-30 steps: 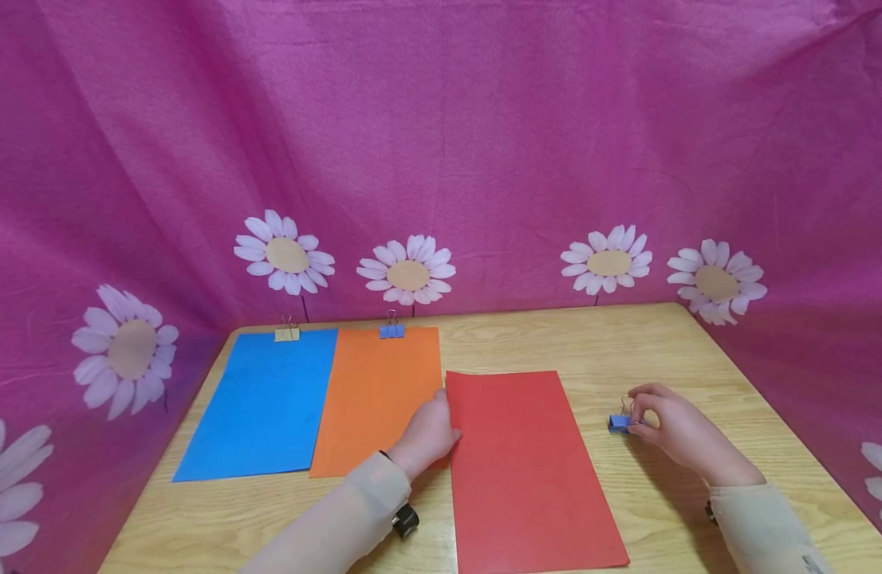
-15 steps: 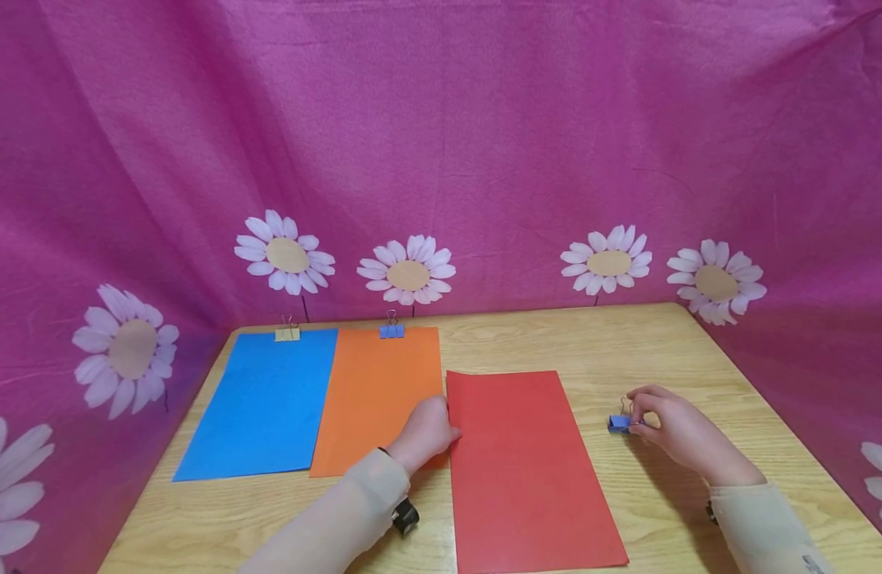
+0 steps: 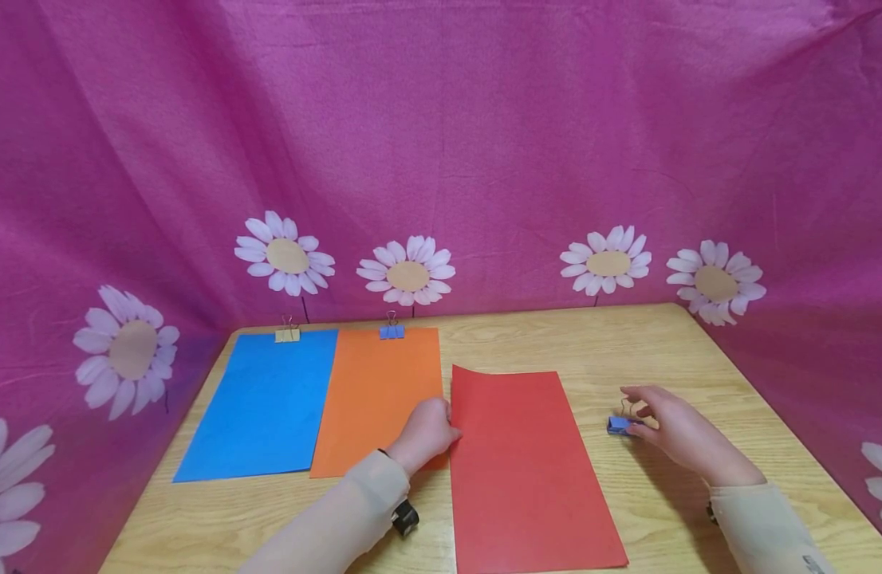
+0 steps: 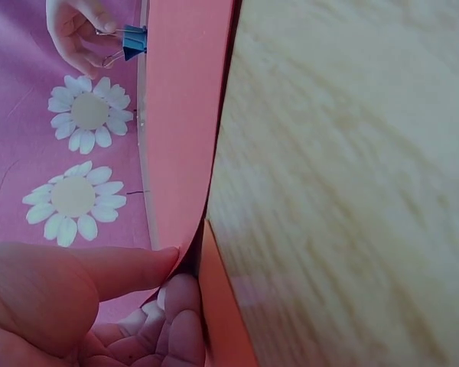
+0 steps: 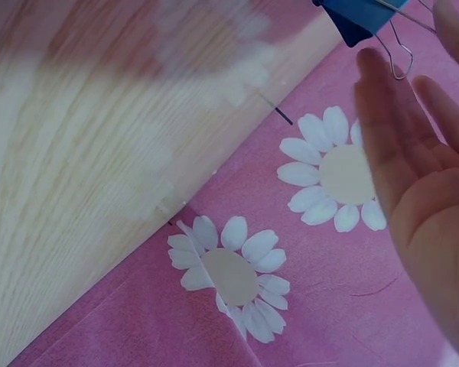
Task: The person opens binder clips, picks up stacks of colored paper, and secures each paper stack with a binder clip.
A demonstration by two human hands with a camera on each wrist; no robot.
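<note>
In the head view my left hand (image 3: 425, 434) pinches the left edge of a red sheet of paper (image 3: 534, 478). The left wrist view shows the thumb on top and the fingers curled beneath the lifted edge. To the right of the red sheet, my right hand (image 3: 674, 426) holds a blue binder clip (image 3: 617, 426) by its wire handles, between thumb and fingers. The right wrist view shows only part of the clip (image 5: 359, 17), with a wire handle near the fingertips.
A blue sheet (image 3: 257, 406) with a gold binder clip (image 3: 287, 335) lies on the wooden table (image 3: 513, 339) at left. Beside it is an orange sheet (image 3: 376, 391) with a blue binder clip (image 3: 391, 331). A pink flowered cloth (image 3: 484, 159) surrounds the table.
The red sheet's far left corner has risen and shifted slightly right. My right hand's fingers have spread a little around the binder clip. The blue and orange sheets stay put.
</note>
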